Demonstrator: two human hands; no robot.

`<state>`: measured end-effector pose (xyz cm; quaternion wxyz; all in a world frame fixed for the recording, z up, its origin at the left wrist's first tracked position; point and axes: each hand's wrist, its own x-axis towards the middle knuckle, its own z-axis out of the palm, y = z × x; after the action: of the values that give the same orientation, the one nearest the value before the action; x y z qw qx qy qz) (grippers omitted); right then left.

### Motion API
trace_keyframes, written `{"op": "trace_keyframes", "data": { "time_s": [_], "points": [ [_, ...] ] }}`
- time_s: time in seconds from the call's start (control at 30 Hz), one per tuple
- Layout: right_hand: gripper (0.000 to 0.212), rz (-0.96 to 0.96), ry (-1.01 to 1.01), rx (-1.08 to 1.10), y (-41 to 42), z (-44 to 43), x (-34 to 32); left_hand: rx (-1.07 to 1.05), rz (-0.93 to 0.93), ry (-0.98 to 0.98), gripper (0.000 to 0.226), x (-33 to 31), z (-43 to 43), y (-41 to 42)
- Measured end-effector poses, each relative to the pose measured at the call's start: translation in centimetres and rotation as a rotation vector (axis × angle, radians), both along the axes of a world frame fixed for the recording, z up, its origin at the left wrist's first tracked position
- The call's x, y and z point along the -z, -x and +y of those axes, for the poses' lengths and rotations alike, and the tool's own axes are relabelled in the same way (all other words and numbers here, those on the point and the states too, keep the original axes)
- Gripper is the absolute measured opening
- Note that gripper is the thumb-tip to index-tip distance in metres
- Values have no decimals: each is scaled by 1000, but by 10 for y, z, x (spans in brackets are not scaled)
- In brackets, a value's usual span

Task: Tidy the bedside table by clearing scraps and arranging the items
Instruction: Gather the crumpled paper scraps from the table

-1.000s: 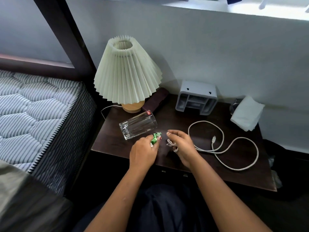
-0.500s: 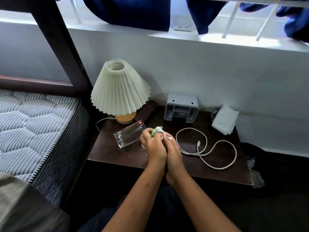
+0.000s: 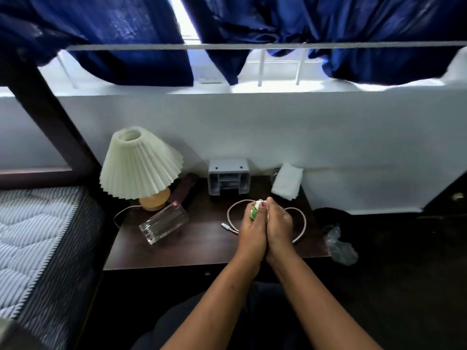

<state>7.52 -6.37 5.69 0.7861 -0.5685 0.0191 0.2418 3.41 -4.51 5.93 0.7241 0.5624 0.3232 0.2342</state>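
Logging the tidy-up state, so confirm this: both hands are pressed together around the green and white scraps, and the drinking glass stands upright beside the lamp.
Wrong on the glass. In the head view the glass lies on its side on the table in front of the lamp, not upright. The rest holds: the left hand and right hand are pressed together around the green and white scraps.

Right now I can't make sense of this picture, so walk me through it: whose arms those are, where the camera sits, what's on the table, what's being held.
No machine here: a person wears a camera on the head, looking down at their own arms. The left hand and right hand are pressed together around green and white scraps. On the table stand a lamp and a grey block; a glass lies on its side, beside a looped cable and a tissue.
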Motion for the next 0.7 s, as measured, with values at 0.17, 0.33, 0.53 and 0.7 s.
{"op": "trace_keyframes", "data": {
  "time_s": [0.17, 0.33, 0.53, 0.7],
  "points": [
    [31, 69, 62, 183, -45, -41, 24, 133, 59, 95, 9, 19, -28, -34],
    [25, 143, 119, 284, -111, -85, 58, 165, 202, 121, 6, 50, -55, -99],
    [16, 248, 168, 363, -194, -128, 122, 272, 339, 180, 8, 104, -79, -178],
    [21, 381, 180, 340, -247, -147, 175, 481, 520, 40, 33, 140, -85, -234]
  ]
}}
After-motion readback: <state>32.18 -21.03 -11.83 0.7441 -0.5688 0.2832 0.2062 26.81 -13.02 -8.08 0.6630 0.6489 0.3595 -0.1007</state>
